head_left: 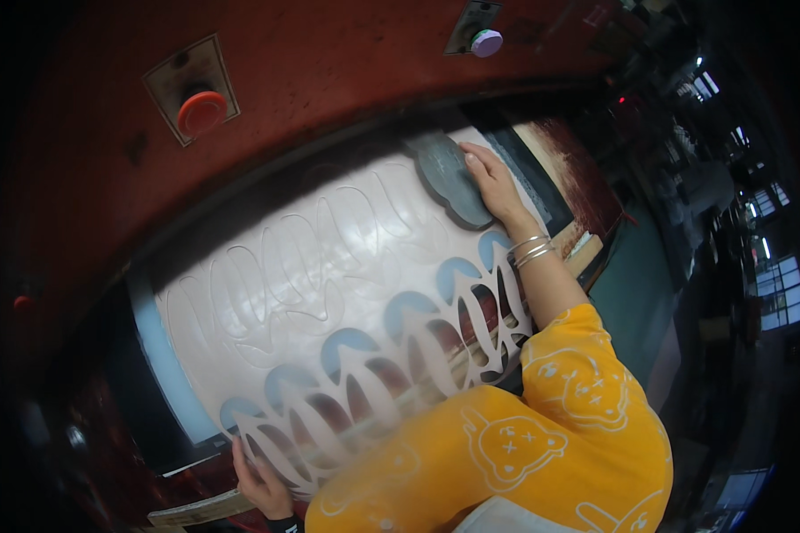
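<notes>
- Presently, the die (446, 185), slanting down rightward on the sheet's (249, 258) far right, is being gripped by the nearer right hand (496, 185).
- Its near-left edge is being touched by the left hand (261, 487); grip unclear.

Room above the sheet (315, 244) ends at the red housing (329, 67).

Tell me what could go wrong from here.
The right hand, at the grey scalloped block, is close to the red machine body; it might get pinched if that body moves. The pale sheet is heavily cut away on its near side, so it could tear or stretch if the left hand, at its edge, pulls.
</notes>
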A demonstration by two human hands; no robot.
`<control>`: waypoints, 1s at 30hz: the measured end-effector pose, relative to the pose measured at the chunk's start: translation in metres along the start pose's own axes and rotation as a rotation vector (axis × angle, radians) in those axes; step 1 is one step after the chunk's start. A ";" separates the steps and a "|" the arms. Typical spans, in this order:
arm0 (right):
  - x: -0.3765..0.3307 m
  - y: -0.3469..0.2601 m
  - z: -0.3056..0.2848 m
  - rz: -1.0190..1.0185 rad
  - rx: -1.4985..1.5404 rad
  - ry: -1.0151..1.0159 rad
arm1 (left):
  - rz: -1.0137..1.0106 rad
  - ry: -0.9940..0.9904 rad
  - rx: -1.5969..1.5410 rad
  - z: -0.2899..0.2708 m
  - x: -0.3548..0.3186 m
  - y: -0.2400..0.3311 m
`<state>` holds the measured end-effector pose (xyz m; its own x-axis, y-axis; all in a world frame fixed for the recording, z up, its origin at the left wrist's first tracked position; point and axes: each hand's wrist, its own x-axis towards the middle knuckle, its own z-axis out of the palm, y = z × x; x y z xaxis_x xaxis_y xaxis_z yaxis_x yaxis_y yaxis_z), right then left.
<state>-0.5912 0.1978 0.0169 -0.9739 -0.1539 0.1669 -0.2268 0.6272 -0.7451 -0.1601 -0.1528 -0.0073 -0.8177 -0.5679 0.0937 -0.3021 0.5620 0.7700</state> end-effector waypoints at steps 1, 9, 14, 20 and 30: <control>-0.002 0.006 0.002 -0.047 0.045 -0.008 | -0.046 -0.009 -0.113 0.000 -0.002 -0.001; -0.016 0.020 0.022 -0.128 0.019 0.198 | 0.001 0.107 -0.150 0.018 -0.014 -0.014; -0.029 -0.020 -0.003 -0.233 0.295 0.848 | 0.017 0.158 -0.196 0.009 -0.019 -0.023; -0.003 -0.086 -0.054 -0.551 -0.050 0.860 | 0.019 0.182 -0.211 0.008 -0.027 -0.025; -0.151 -0.013 -0.061 -0.356 0.278 0.232 | 0.065 0.209 -0.017 0.013 -0.029 -0.029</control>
<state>-0.4416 0.2596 0.0408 -0.8205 -0.1280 0.5571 -0.5645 0.3351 -0.7544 -0.1338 -0.1451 -0.0409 -0.7153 -0.6441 0.2711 -0.2420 0.5922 0.7686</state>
